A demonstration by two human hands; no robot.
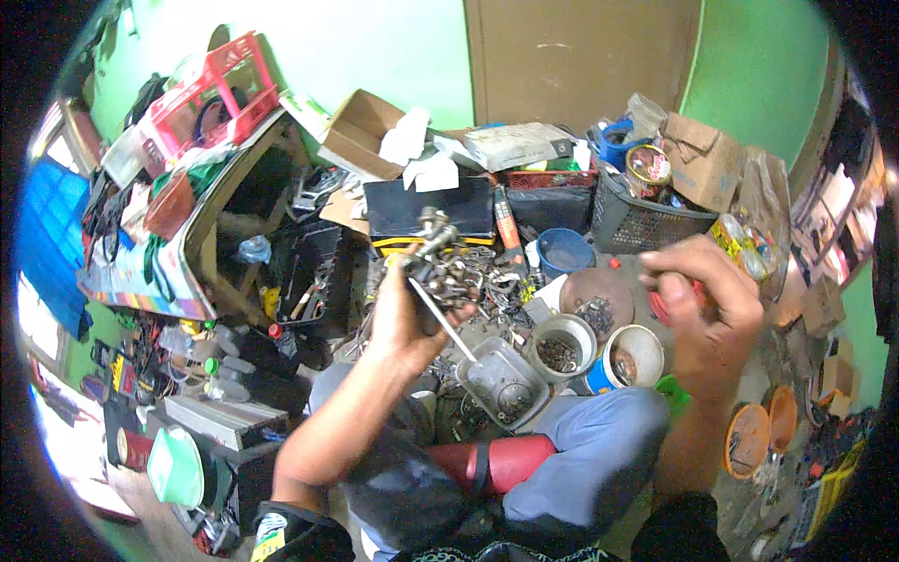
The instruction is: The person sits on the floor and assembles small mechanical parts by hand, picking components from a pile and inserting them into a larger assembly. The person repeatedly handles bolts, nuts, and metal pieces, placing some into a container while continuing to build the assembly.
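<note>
Near the middle of the frame, the left hand [398, 323] had its fingers wrapped around clustered metal parts [438, 258] and a thin rod [440, 313], apparently a holding step calling next for steadiness, while whether the right hand's [716, 309] bent fingers pinched anything, right of centre, I could not tell.

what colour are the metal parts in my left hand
The metal parts look mostly grey, with brownish patches; head view.

Mint-green walls [754, 84] fill the upper frame, washed nearly white left of centre by strong light. A flat brown panel [581, 61] stands at upper centre-right. A blue curtain [49, 239] hangs at far left beside bright glare; grey-brown floor [140, 496] shows lower left.
</note>
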